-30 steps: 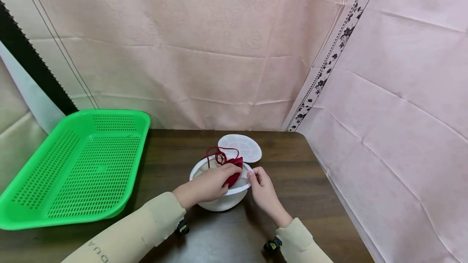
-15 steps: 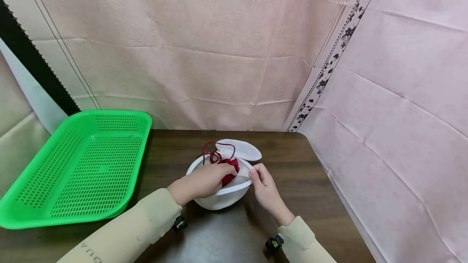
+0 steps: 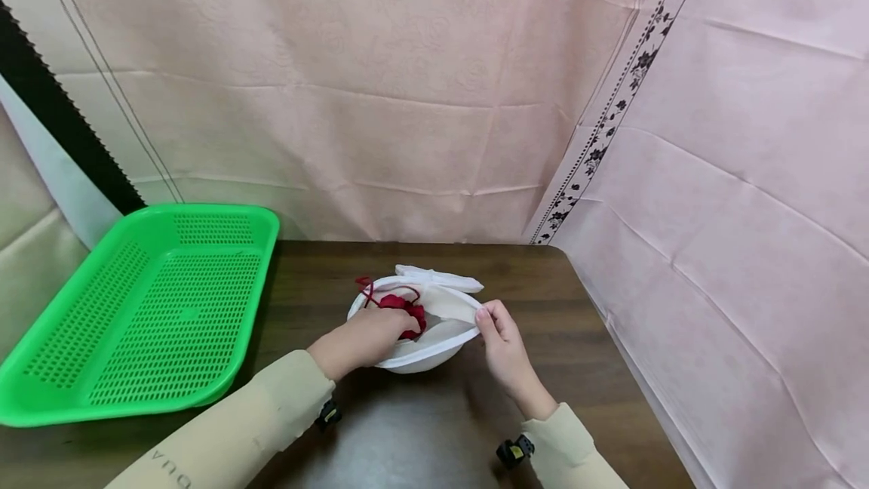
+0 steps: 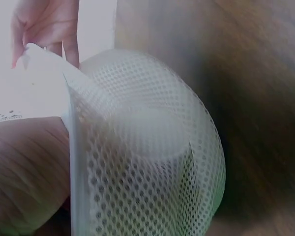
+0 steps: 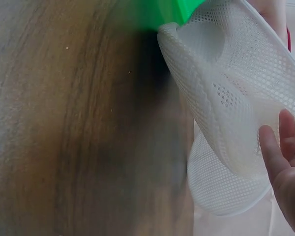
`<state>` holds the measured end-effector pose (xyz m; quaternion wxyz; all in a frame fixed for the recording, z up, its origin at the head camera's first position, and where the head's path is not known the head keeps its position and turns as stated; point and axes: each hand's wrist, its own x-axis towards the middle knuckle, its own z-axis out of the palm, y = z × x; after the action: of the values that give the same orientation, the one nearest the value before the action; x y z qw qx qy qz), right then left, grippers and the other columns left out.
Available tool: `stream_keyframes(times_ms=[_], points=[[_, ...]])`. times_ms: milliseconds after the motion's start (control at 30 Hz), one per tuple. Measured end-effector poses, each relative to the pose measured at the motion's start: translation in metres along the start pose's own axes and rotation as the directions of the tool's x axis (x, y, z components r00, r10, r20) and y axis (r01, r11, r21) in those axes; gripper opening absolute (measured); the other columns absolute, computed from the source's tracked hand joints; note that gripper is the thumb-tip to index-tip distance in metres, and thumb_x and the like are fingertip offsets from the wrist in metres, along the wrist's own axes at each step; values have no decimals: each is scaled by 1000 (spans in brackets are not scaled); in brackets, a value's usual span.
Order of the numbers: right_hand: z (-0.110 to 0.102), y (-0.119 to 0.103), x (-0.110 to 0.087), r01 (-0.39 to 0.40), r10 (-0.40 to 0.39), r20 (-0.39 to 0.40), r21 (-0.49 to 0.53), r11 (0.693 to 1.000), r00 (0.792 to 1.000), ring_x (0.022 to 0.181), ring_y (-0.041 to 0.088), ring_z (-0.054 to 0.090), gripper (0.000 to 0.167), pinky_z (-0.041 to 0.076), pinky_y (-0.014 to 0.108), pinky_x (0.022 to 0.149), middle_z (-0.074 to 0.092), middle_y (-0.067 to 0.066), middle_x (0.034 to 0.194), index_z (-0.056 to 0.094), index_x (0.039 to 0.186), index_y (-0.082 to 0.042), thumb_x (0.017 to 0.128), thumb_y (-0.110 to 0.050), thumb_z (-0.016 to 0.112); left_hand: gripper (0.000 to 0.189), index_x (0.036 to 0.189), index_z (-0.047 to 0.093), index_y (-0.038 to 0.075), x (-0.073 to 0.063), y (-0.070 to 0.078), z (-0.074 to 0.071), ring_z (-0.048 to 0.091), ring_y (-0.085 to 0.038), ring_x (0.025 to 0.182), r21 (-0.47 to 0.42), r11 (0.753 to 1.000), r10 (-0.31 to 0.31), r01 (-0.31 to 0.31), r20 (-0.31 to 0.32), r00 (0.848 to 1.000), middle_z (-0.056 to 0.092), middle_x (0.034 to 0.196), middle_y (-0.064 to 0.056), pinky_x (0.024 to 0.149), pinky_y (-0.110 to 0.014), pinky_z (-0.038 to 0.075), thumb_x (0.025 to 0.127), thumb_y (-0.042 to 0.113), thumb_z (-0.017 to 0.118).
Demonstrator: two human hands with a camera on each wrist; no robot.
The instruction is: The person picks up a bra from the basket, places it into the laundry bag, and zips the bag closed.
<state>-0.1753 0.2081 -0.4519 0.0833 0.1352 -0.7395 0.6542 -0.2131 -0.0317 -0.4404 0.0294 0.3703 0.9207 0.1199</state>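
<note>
White round mesh bag: lies between the two grips, its mouth facing up, its smooth rim drawn to a point at the right-hand grip.
Right hand: pinches that rim narrowly between thumb and fingers; the remaining fingers are slightly spread, close to the mesh.
Left hand: reaches over the near rim into the bag and grips the red cloth; its fingertips are hidden.
Dark red cloth pouch: bunched inside the bag, against the left fingers and well short of the right-hand grip.
Thin red cord: loops beyond the left hand, crossing the bag's far rim.
White oval mesh flap: just past the far rim, beyond both grips, seen nearly edge-on.
Green perforated plastic tray: to the left of the left-hand grip, well apart from it.
Dark brown wood-grain table: beneath both grips, the bag and the tray.
</note>
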Motion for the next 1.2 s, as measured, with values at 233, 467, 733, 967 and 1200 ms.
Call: stream_keyframes(times_ms=[233,467,733,967,1200], points=[[1,-18,-4,-99,95,-52,-70,993,994,72,17,49,17,41,24,67,48,21,79,50,95,8,103,-6,43,26,106,70,24,1,1,0,58,-15,95,-10,1000,30,-30,-7,1000,63,98,6,85,-38,49,86,10,64],[-1,-15,-2,-122,115,-71,-103,987,991,68,14,46,17,39,26,64,47,15,76,51,96,5,103,-8,43,25,111,69,22,-8,10,-16,59,-17,101,3,999,54,-54,-88,995,64,109,3,84,-41,50,87,19,64],[-2,-12,-2,-112,105,-62,-137,984,993,70,20,48,17,41,30,66,50,13,77,51,97,6,103,-7,44,34,120,67,22,-16,6,-34,60,-15,102,-37,999,2,-9,-187,982,62,119,3,79,-39,52,86,24,66],[-8,17,2,-114,103,-79,-138,984,992,69,17,48,18,42,36,65,51,9,77,54,99,1,103,-14,45,31,116,68,23,-20,-6,-42,59,-11,87,-46,998,14,-33,-352,936,61,110,7,73,-34,52,85,24,68],[-8,22,3,-119,107,-86,-152,981,991,71,22,49,20,40,28,65,50,9,78,54,98,-2,103,-19,46,39,118,65,19,-17,-21,-42,54,-12,83,-164,986,-83,7,-464,882,59,106,5,72,-31,49,82,26,75]])
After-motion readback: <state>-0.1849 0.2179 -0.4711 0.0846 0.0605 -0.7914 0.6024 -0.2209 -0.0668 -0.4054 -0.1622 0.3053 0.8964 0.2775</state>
